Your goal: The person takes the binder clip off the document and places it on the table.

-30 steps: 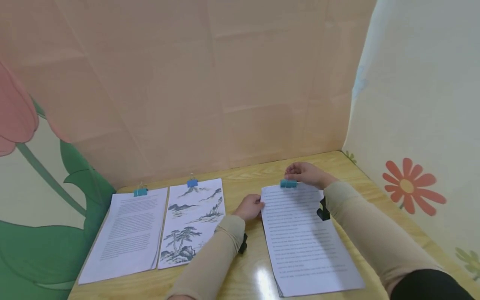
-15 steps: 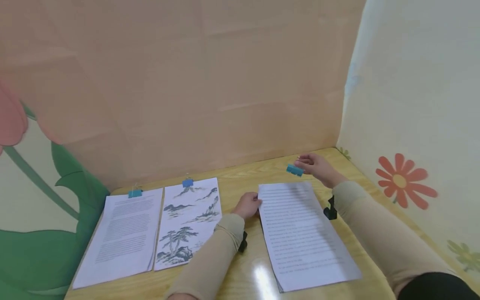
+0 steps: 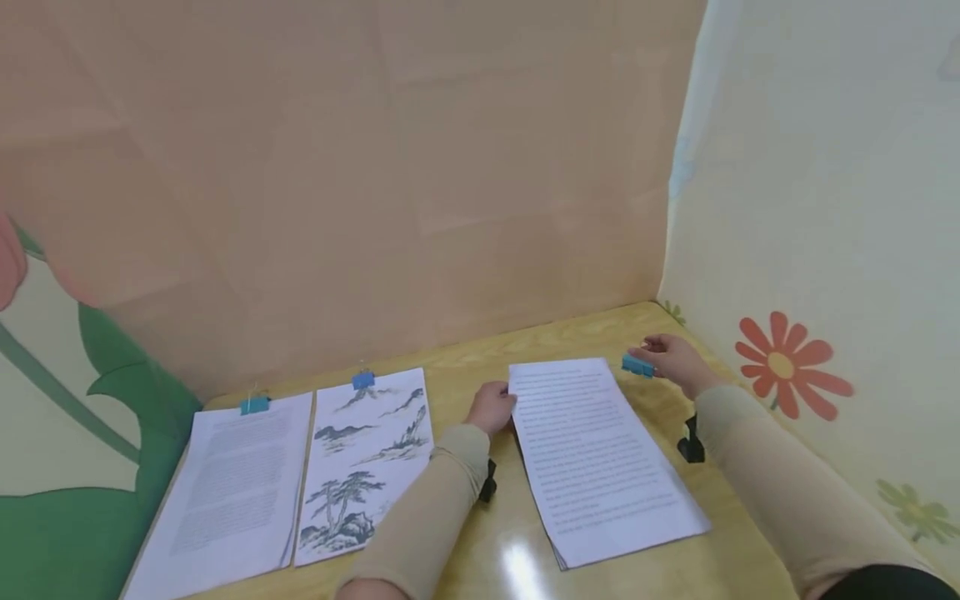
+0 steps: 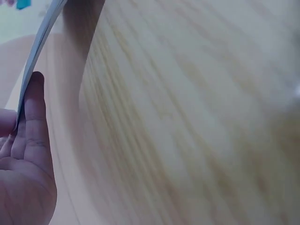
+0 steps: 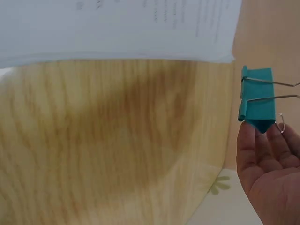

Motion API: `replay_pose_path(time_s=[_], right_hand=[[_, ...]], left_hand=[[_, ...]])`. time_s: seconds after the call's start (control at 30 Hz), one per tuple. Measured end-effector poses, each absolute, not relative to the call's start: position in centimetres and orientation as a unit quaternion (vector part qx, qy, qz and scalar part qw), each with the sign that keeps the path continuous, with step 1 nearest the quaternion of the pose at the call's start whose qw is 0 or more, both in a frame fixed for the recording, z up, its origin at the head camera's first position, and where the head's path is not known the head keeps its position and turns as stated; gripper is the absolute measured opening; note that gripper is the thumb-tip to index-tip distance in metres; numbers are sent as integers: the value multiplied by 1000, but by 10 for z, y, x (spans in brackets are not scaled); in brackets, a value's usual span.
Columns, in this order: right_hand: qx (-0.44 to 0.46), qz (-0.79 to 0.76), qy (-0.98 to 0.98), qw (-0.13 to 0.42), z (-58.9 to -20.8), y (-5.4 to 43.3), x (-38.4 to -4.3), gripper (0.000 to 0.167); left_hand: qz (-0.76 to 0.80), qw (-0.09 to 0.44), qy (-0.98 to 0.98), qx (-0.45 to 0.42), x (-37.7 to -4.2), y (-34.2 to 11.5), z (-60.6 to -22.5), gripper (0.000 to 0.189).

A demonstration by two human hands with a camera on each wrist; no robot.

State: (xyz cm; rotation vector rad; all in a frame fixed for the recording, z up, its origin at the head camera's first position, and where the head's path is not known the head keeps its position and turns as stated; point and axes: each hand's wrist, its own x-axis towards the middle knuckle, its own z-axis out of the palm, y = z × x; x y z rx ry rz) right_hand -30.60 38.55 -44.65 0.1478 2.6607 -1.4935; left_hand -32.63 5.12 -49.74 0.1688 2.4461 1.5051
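Observation:
A stack of printed paper lies on the right half of the table, its top edge bare of any clip. My left hand pinches the stack's upper left edge; in the left wrist view the thumb and fingers lie on either side of the sheets. Off the stack's upper right corner, my right hand holds a teal binder clip. The right wrist view shows this binder clip at the fingertips, apart from the paper, with its wire handles sticking out.
On the left lie a text stack under a teal binder clip and an ink landscape print under a blue binder clip. Walls rise behind and to the right of the wooden table.
The teal binder clip has come off the right stack's top edge and moved right in my right hand. My left hand keeps its hold on the stack. The head view has shifted slightly.

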Motion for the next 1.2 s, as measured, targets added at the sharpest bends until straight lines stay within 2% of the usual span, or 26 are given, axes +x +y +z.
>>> replay_pose_path(time_s=[0.27, 0.5, 0.73, 1.2], right_hand=[[101, -466, 877, 64, -466, 409, -303, 85], [118, -447, 885, 62, -472, 419, -298, 84], [157, -425, 887, 87, -492, 438, -284, 90], [209, -457, 862, 68, -502, 438, -296, 87]], left_hand=[[516, 129, 845, 62, -333, 57, -491, 31], [514, 126, 847, 59, -348, 66, -499, 29], [531, 140, 835, 50, -337, 84, -516, 27], [500, 133, 854, 49, -352, 96, -517, 27]])
